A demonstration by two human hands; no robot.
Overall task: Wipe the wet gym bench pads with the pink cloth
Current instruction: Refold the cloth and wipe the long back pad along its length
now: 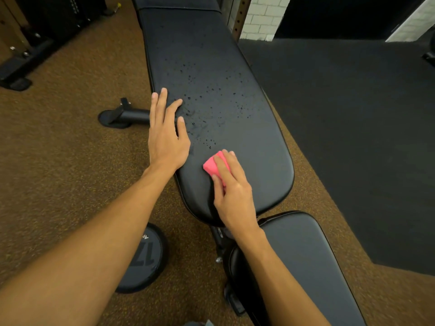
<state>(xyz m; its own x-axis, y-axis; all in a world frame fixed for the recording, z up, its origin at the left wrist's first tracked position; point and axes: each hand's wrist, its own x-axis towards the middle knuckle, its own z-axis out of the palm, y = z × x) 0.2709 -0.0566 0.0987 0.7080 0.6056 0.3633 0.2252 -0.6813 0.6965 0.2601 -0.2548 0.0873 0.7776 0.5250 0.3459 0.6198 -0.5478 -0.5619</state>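
Observation:
A long black bench back pad [247, 147] runs away from me, with water drops [207, 107] scattered over its middle. A second black seat pad [306, 262] lies nearest me at the lower right. My right hand [231, 191] presses a folded pink cloth [213, 165] onto the near end of the long pad, fingers over the cloth and thumb at its side. My left hand [166, 132] rests flat on the pad's left edge with fingers straight, beside the drops.
A round dumbbell head [143, 257] lies on the brown speckled floor at lower left. The bench's foot bar [127, 114] sticks out left of the pad. Black rubber matting [353, 137] covers the floor to the right. Rack bases [21, 67] stand at far left.

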